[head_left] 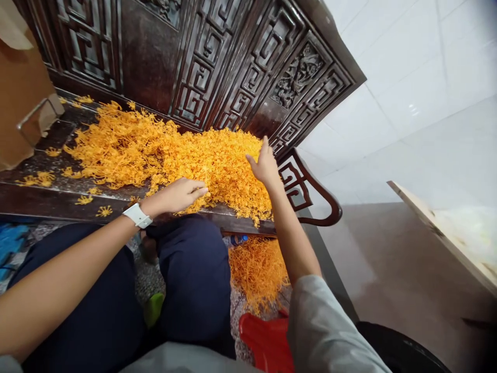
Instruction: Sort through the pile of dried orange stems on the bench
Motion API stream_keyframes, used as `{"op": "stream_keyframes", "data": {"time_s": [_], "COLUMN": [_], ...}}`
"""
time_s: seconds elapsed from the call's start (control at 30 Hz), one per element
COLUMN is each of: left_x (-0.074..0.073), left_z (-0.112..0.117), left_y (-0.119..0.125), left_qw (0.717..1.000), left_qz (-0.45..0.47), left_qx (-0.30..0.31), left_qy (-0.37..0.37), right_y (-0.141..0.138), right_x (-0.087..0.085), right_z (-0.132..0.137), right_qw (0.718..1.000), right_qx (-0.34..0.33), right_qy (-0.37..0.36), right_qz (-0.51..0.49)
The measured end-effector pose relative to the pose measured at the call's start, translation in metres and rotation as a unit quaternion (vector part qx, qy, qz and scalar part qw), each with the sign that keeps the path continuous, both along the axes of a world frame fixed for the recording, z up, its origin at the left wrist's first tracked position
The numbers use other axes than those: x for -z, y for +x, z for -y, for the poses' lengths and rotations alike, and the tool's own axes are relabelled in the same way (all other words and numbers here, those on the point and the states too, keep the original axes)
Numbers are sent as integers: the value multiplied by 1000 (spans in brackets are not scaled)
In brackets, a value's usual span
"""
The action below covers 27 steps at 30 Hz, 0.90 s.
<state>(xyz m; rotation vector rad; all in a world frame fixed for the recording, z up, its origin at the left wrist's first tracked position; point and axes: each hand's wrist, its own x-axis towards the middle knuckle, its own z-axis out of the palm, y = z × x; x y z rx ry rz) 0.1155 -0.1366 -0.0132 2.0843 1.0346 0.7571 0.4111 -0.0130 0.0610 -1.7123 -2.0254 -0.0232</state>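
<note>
Lying lengthwise along the table (73, 208), the heap of orange pieces (217, 160) spreads between and beyond your hands: forward of your left hand (182, 196) at its front edge, leftward from your right hand (265, 165) at its right end. Both grips stand apart, thumbs off fingers; whether either touches, you cannot tell.

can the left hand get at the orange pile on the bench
Likely yes: the left hand is at the near edge of the orange pile, with nothing visible blocking it.
</note>
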Motion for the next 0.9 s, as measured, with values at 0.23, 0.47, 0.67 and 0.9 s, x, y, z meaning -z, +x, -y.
{"op": "stream_keyframes", "data": {"time_s": [0.23, 0.47, 0.67, 0.9], "left_x": [8, -13, 0, 10], "left_z": [3, -1, -4, -21], "left_y": [9, 17, 16, 14], "left_qw": [999, 997, 996, 956], "left_qz": [-50, 54, 72, 264], "left_qx": [5, 48, 34, -66], "left_qy": [-5, -14, -49, -106], "right_y": [-83, -57, -26, -59], "right_x": [-2, -15, -12, 19], "right_z": [90, 4, -46, 37], "right_qw": [932, 887, 916, 955], "right_qx": [-325, -128, -51, -190], "right_qy": [-162, -3, 45, -126], "right_qz": [-13, -444, -396, -192]}}
